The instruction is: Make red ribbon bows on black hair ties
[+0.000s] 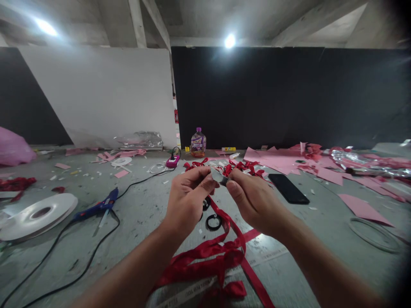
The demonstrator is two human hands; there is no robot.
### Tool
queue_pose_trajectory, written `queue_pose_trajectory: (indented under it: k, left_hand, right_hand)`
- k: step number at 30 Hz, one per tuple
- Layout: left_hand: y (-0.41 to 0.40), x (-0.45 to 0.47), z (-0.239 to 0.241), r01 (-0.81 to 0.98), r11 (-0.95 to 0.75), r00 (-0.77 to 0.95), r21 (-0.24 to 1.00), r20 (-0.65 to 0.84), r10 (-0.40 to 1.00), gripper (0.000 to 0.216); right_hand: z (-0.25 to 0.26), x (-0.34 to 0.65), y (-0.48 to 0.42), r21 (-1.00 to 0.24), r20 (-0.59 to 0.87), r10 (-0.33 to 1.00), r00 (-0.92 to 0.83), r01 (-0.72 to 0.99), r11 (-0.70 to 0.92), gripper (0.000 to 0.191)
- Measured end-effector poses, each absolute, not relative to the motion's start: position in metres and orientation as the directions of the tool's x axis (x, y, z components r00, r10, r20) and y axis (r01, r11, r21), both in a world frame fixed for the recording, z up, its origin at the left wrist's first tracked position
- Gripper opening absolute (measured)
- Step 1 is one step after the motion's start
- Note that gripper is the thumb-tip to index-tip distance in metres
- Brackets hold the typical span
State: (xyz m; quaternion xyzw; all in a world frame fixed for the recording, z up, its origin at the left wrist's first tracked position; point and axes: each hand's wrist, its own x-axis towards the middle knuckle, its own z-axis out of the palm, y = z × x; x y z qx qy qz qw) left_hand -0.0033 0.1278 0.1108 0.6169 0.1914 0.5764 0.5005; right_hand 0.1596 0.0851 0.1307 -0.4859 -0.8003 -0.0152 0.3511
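My left hand (190,194) is closed in a pinch, thumb against fingertips, in the middle of the view. Opposite it, my right hand (252,199) is closed too, its thumb pressed on the forefinger. Between the fingertips shows a small whitish and dark grey piece (221,179), too small to name. Behind the hands lies a heap of red ribbon bows (255,169), partly hidden by them. Below them, red ribbon (205,253) lies in loops on the table, over a pale printed ribbon (269,256). A black ring (213,222) lies beside the red ribbon.
To the left are a blue glue gun (101,205) with a black cord and a white ribbon spool (38,216). A purple-capped bottle (198,143) stands at the back. On the right are a black phone (288,188), pink paper (362,208) and a pale ring (374,234).
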Motion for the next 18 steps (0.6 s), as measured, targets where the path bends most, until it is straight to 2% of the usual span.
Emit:
queue_pose_trajectory:
  k: [7,18]
  left_hand:
    - [0.1269,-0.0001,0.1064,-0.337,-0.442,0.242,0.831,0.530,0.813,0.009]
    - [0.1248,0.0027,0.1049,-0.282,-0.498,0.194,0.820,0.557,0.808,0.020]
  right_hand:
    - [0.1325,0.1603,0.0830,-0.290,0.597,0.757,-0.267,0.807,0.514,0.035]
    - [0.1331,0.1578,0.0856,-0.462,0.539,0.801,-0.260,0.704,0.540,0.036]
